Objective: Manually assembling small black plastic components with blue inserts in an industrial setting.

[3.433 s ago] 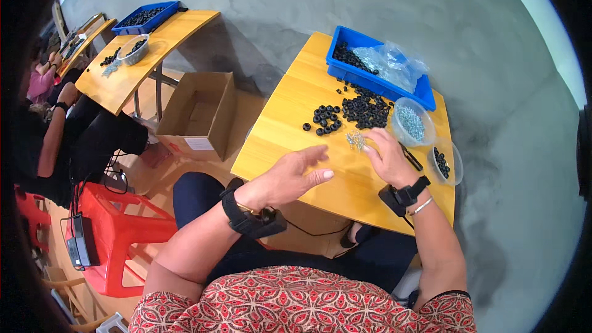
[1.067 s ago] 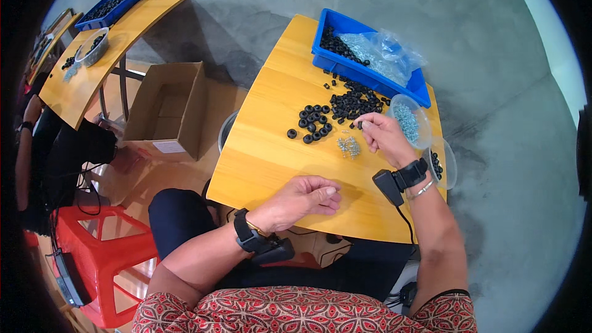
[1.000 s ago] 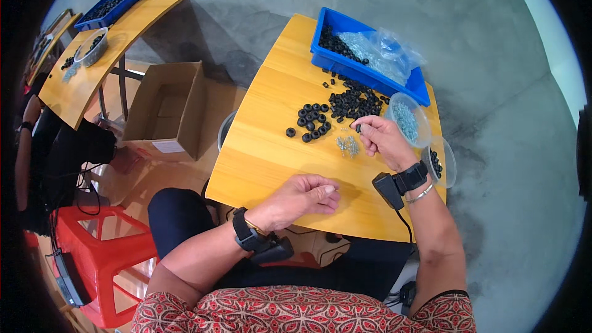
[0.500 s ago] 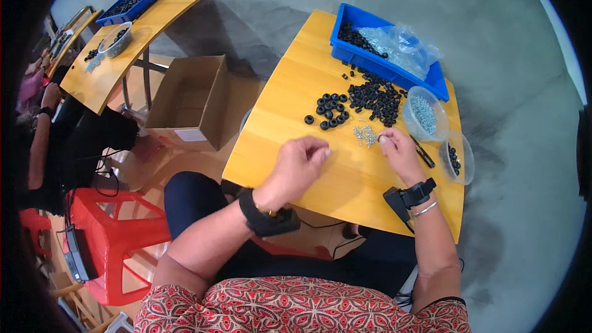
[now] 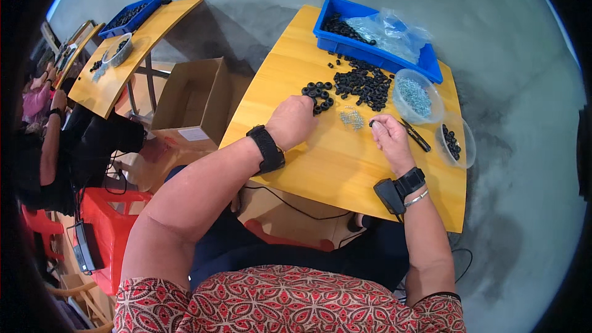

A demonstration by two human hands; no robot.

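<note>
My left hand (image 5: 292, 123) is at the near left side of a cluster of black round knobs (image 5: 325, 103). Its fingertips are hidden behind the back of the hand, so any grip there does not show. My right hand (image 5: 391, 140) pinches a small black part (image 5: 372, 123) between thumb and fingers. Just beyond it lies a little heap of silvery screws (image 5: 352, 120). Farther back spreads a loose pile of small black parts (image 5: 364, 84). A black pen-like tool (image 5: 417, 137) rests beside my right hand.
A blue tray (image 5: 376, 55) at the table's far edge holds black parts and a clear plastic bag (image 5: 388, 36). A clear tub (image 5: 419, 100) of screws and a tub (image 5: 470, 148) with black knobs stand at right. Left are a cardboard box (image 5: 188, 102) and red stool (image 5: 111, 228).
My left hand has moved forward from the table's near part to the cluster of knobs. My right hand keeps its pinch beside the screws. The view has shifted slightly.
</note>
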